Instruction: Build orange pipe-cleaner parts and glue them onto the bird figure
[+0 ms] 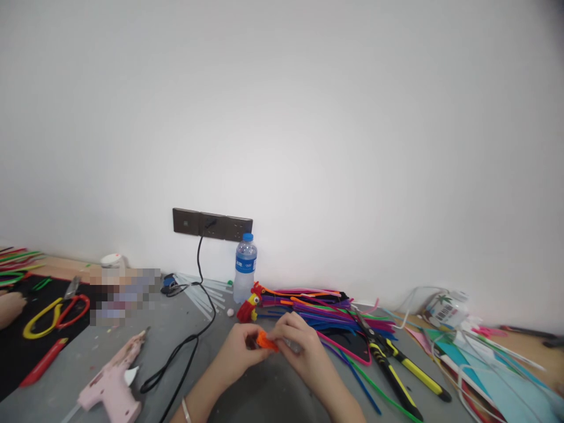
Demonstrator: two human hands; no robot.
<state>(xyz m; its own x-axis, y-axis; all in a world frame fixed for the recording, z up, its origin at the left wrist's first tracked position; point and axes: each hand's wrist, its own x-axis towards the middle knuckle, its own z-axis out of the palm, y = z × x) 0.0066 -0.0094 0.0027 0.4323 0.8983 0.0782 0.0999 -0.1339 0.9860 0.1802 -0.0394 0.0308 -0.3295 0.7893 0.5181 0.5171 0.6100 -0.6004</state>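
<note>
My left hand (pixel 238 352) pinches a small fuzzy orange piece (pixel 266 341), which looks like bent pipe cleaner. The fingertips of my right hand (pixel 300 343) are closed on the same piece from the other side. Its exact shape is partly hidden by my fingers. Just beyond my left hand stands a red and yellow fuzzy rooster figure (pixel 250 304) with a round eye and a red comb. Behind it is a bundle of coloured pipe cleaners (pixel 326 308), mostly purple, blue and pink.
A pink glue gun (pixel 115 382) lies at the left, near a black cord (pixel 194 338). Glue sticks (pixel 200 296) and a water bottle (pixel 245 267) stand near the wall. Yellow-black pliers (pixel 392 358) lie right. Scissors (pixel 57 314) and another person's hand (pixel 11 308) are far left.
</note>
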